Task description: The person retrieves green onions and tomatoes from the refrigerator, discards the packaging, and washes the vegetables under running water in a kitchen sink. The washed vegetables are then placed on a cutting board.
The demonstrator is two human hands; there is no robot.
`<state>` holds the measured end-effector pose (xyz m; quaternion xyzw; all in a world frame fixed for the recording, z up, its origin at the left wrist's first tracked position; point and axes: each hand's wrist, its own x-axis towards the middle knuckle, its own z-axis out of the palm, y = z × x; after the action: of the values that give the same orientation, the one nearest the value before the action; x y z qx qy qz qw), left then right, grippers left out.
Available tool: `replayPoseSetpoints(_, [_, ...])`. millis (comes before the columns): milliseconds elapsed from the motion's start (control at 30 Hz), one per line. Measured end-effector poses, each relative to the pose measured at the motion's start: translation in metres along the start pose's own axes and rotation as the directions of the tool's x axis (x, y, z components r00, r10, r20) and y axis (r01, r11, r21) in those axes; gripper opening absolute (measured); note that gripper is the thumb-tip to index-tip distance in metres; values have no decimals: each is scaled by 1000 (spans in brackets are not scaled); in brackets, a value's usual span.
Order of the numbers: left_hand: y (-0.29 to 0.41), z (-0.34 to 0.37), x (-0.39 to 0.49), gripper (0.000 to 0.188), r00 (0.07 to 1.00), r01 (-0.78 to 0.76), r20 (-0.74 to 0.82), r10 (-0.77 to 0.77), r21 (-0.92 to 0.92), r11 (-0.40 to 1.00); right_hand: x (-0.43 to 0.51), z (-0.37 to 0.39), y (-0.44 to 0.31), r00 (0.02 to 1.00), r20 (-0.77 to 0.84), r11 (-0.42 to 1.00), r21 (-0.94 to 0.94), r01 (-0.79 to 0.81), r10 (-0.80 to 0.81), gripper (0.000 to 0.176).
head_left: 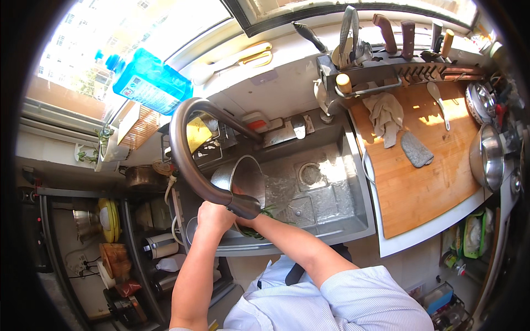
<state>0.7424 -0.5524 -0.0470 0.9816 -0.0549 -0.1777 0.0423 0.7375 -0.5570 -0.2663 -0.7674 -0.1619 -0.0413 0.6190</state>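
A perforated metal colander (254, 173) is tipped on its side in the left part of the grey sink (356, 207), its mouth facing right. My left hand (214, 217) is curled at the colander's lower edge, its fingertips hidden. The dark faucet's spout head (246, 207) covers most of my right hand (245, 221), which is beside long green vegetables (252, 233). More green stalks (267, 212) show just past the spout. What the right fingers do is hidden. The rim of another bowl (191, 229) shows left of my left wrist.
The arched faucet (181, 145) rises directly over my hands. Right of the sink, a wooden cutting board (422, 194) bears a cloth (385, 116), a grey scouring pad (416, 149) and a white spoon (439, 103). A knife rack (372, 74) stands behind. A blue bottle (151, 82) is at the window.
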Motion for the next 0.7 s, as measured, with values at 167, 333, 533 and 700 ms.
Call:
replayPoseSetpoints(167, [12, 0, -3, 18, 994, -77, -74, 80, 50, 996, 0, -8, -5, 997, -79, 999, 35, -18, 21, 73])
replayPoseSetpoints(333, [1, 15, 5, 18, 982, -175, -59, 180, 71, 982, -4, -25, -5, 970, 12, 970, 29, -242, 242, 82])
replayPoseSetpoints(533, [-21, 42, 19, 17, 965, 218, 232, -123, -443, 870, -9, -86, -20, 792, 184, 804, -279, -526, 582, 109])
replayPoseSetpoints(700, [-70, 135, 22, 26, 817, 576, 536, -212, -760, 301, -11, -134, -6, 599, 304, 619, -655, -434, 741, 97])
